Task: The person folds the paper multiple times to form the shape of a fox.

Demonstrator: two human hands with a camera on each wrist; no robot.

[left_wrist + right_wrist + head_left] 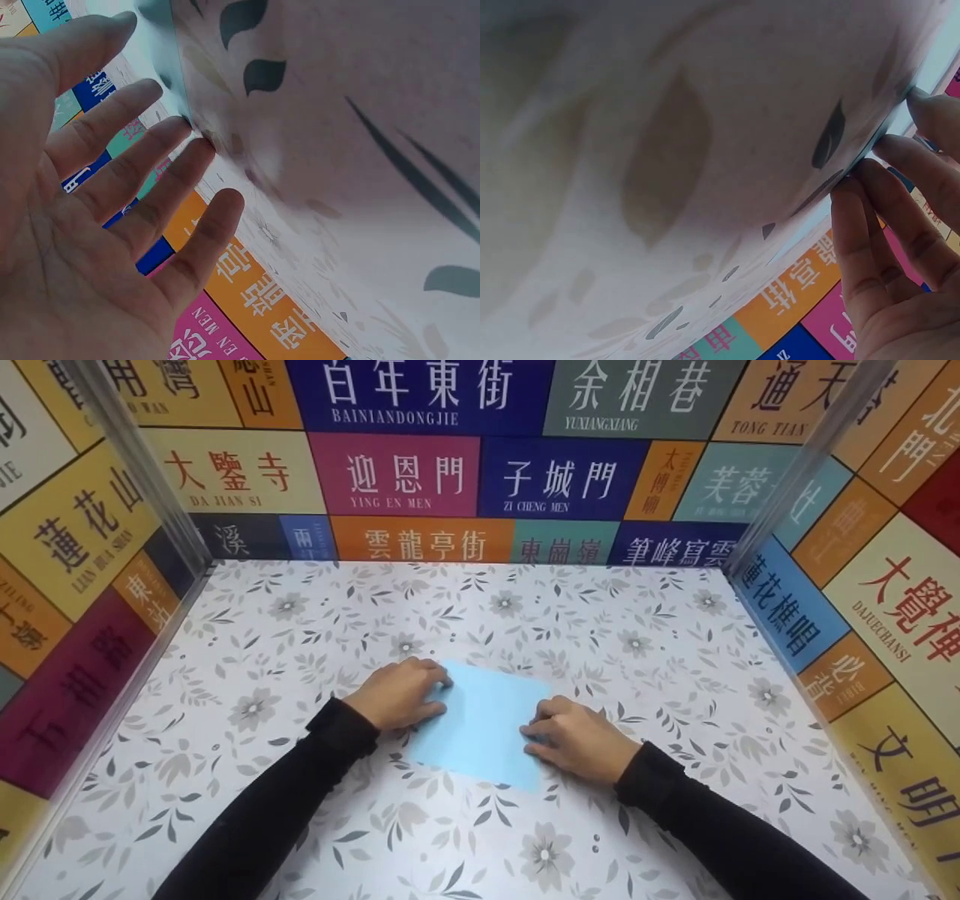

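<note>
A light blue sheet of paper (484,724) lies flat on the floral-patterned table (600,615), near the middle. My left hand (401,694) rests on the sheet's left edge, and the left wrist view shows its fingers (142,180) nearly straight with their tips on the surface. My right hand (574,735) rests on the sheet's right edge. In the right wrist view its fingertips (855,195) press down where a pale strip of the paper (941,64) shows. Both forearms wear black sleeves. Neither thumb is plainly seen.
Walls covered in colourful panels with Chinese street names close the table in on the left (82,585), the back (480,472) and the right (862,585). Metal corner posts stand at the back left (150,487) and back right (795,480).
</note>
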